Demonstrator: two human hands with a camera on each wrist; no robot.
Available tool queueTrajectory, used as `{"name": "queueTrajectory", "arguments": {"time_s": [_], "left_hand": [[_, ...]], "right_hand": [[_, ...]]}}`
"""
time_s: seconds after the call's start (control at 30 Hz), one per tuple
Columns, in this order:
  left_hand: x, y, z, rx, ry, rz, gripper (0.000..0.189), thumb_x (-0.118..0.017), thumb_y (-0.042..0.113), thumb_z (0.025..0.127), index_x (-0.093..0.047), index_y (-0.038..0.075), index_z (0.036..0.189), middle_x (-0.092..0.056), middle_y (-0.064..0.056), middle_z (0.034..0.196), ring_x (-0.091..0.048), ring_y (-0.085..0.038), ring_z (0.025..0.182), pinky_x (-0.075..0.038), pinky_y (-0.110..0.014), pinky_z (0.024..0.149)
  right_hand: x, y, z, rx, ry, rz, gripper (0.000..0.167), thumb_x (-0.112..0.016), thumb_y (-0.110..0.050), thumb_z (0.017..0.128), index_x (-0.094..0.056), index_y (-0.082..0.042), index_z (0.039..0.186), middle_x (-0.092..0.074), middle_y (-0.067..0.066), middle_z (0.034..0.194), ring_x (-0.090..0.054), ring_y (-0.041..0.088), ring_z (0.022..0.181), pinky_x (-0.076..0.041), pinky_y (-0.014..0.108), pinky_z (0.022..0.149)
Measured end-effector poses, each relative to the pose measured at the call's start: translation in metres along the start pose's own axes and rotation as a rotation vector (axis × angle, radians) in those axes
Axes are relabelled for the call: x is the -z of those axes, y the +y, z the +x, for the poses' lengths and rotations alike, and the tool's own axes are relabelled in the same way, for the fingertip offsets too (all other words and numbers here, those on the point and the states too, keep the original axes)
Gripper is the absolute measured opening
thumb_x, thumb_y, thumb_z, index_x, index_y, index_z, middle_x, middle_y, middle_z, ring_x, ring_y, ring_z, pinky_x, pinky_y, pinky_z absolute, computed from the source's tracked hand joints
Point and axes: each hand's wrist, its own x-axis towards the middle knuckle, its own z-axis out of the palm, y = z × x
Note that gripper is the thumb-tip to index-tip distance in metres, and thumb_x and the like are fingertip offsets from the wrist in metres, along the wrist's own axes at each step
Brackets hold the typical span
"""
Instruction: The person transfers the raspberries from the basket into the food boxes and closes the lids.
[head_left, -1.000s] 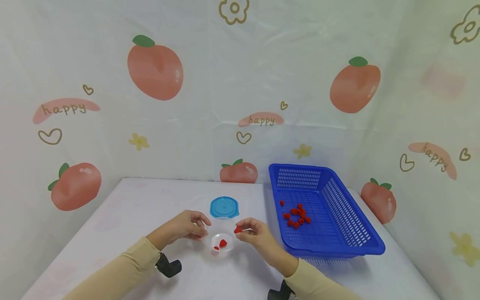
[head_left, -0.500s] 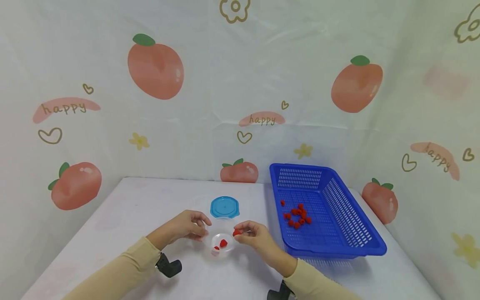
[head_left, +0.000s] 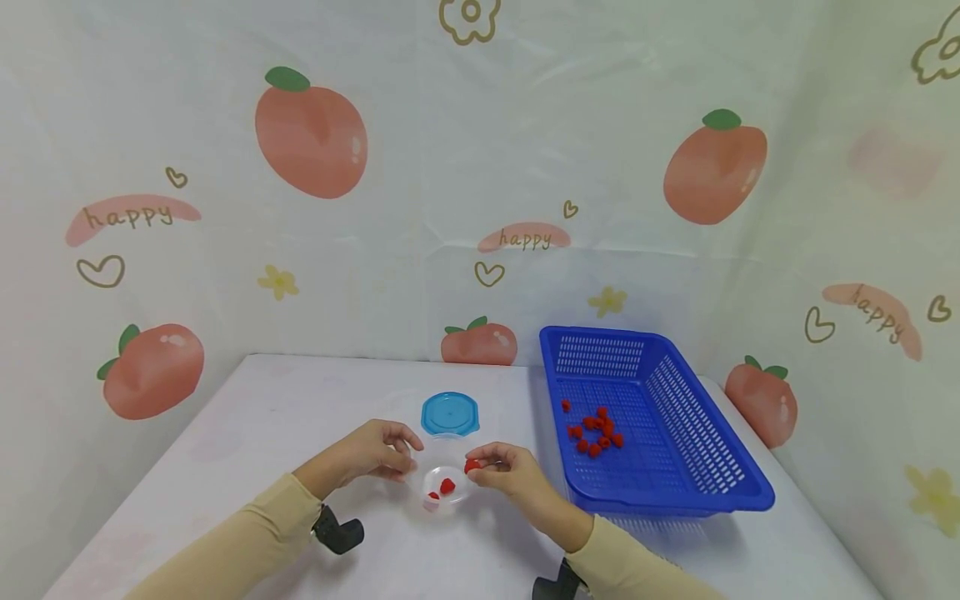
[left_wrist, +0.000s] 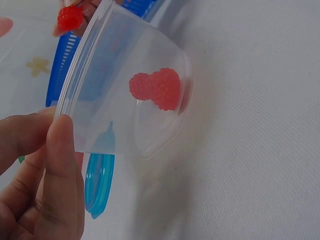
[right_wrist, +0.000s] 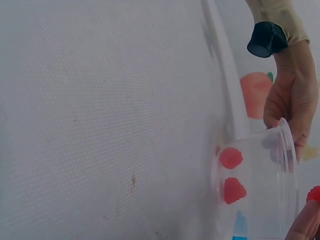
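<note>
My left hand (head_left: 373, 448): fingers and thumb pinching the rim of the clear container (left_wrist: 100, 130), on its left side in the head view. Container is low centre of that frame, mouth up. Two raspberries (left_wrist: 167, 89) sit close together at its bottom; both show through the wall in each wrist view.

My right hand (head_left: 517, 482): thumb and fingers pinching a single berry (head_left: 472, 466), right by the container's right rim in the head view. Left wrist view has it upper left, past the rim. Right wrist view has it at the right edge, low, partly cut off. Can't tell if it's inside the rim line or just outside.

Blue lid (head_left: 450, 413) lies flat on the bench (head_left: 322, 392), just above the container in the head frame.

Blue basket (head_left: 675, 502) at right of frame, slotted walls. Loose cluster (head_left: 608, 427) of raspberries on the left part of its floor, plus a lone berry (head_left: 566, 405) to the upper left of them.

Beige sleeves (head_left: 240, 525) on both arms, black camera mounts (head_left: 339, 532) at the wrists. White backdrop (head_left: 405, 167) behind, printed with fruit, hearts and "happy".
</note>
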Motion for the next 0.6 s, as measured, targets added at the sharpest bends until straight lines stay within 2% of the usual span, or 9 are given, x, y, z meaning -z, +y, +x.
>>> {"name": "queueTrajectory", "arguments": {"time_s": [0.6], "left_hand": [[0.0010, 0.0000, -0.0005, -0.012, -0.012, -0.010, 0.030, -0.071, 0.001, 0.082, -0.061, -0.007, 0.110, -0.056, -0.006, 0.078, -0.061, -0.015, 0.067, -0.059, -0.028, 0.068]], "right_hand": [[0.0010, -0.0010, 0.0001, 0.018, -0.001, -0.005, 0.030, -0.069, -0.004, 0.085, -0.064, 0.010, 0.111, -0.062, 0.000, 0.088, -0.058, 0.008, 0.078, -0.051, 0.016, 0.075]]}}
